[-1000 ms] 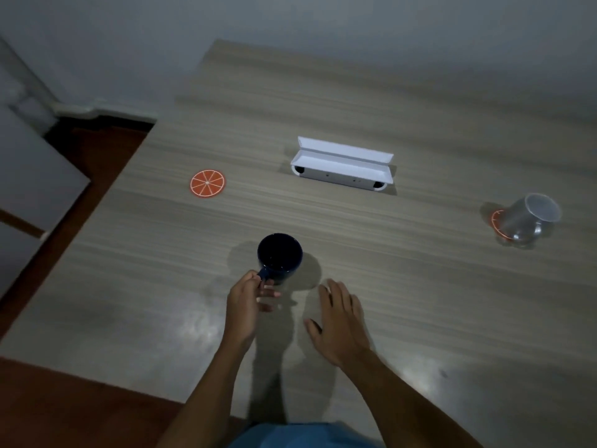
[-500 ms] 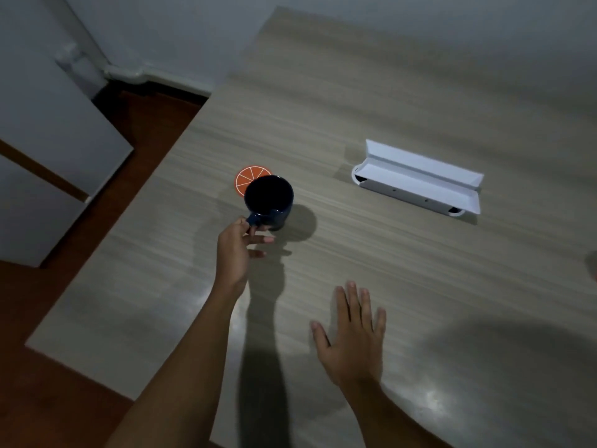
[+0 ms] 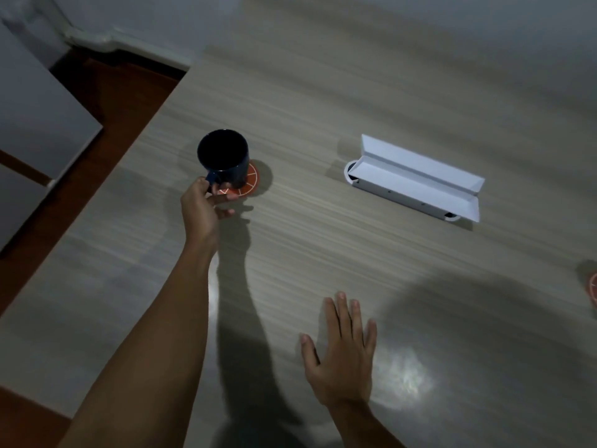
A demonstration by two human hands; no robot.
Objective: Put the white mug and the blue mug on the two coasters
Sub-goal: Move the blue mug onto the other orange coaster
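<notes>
Dim room, wood-grain bench [image 3: 323,253]. My left grip [image 3: 202,210] is clamped on the blue mug [image 3: 223,158] by its handle, holding it over the orange coaster [image 3: 247,184] to set it down; right grip [image 3: 342,354] lies flat, fingers apart, steadying

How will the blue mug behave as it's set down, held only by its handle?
The blue mug looks rigid and glazed, probably ceramic, so likely fairly heavy and chippable if dropped. The left hand pinches only the handle, so it may swing or tilt. Its flat, wide base should sit stably on the orange coaster, unlikely to roll.
</notes>
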